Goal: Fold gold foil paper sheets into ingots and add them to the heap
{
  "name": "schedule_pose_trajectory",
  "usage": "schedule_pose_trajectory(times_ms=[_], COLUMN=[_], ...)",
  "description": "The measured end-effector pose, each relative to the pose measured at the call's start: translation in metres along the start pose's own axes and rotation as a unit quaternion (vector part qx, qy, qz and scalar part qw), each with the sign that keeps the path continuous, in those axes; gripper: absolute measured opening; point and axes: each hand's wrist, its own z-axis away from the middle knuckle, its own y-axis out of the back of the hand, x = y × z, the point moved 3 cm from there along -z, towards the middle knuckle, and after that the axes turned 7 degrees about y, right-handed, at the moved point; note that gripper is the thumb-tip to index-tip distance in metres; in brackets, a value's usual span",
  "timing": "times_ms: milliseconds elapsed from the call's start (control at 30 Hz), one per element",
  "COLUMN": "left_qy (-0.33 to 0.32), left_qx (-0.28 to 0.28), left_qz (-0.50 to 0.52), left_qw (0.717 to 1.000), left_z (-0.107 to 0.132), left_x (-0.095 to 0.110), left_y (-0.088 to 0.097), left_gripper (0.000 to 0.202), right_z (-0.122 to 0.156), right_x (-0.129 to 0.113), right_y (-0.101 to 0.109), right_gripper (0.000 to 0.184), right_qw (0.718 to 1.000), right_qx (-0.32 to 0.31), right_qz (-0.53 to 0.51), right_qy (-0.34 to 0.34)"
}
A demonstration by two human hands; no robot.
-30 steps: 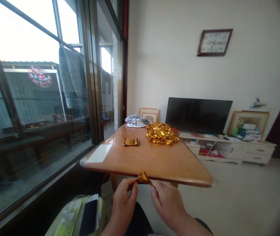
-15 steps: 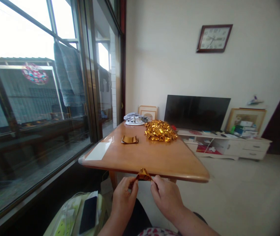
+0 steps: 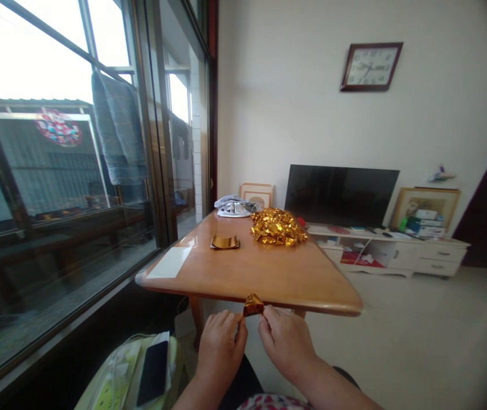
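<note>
Between my two hands, just in front of the table's near edge, is a folded piece of gold foil paper (image 3: 253,306). My left hand (image 3: 222,344) pinches its left end between thumb and fingers. On the right end, my right hand (image 3: 288,340) grips in the same way. On the wooden table (image 3: 252,273) lies a small stack of flat gold foil sheets (image 3: 225,242), curling up at the ends. Farther back on the right rises a heap of folded gold foil pieces (image 3: 278,226).
A white sheet (image 3: 170,262) lies at the table's left edge, and a bundle of grey cloth and plastic (image 3: 233,205) at its far end. Beside me at lower left, a pale green stool (image 3: 98,370) bears a phone (image 3: 153,373) and a power strip. A glass window wall runs along the left.
The foil piece has shifted slightly right and looks more compact, its left end narrower. My left hand has moved a little right and turned over more, with its back showing.
</note>
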Motion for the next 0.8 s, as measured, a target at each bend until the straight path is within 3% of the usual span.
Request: schedule_pose_trajectory(times_ms=[467,800], left_qy=[0.005,-0.003], left_qx=[0.002,-0.013], left_qz=[-0.018,-0.07], left_qw=[1.0,0.997], left_z=[-0.003,-0.004], left_x=[0.004,0.014], left_y=[-0.003,0.001], left_gripper=[0.017,0.023], right_z=[-0.001,0.0], right_x=[-0.016,-0.017], right_y=[0.006,0.003], right_gripper=[0.018,0.02], right_qw=[0.99,0.988], right_qx=[-0.057,-0.069], right_qz=[0.124,0.136], right_qy=[0.02,0.019])
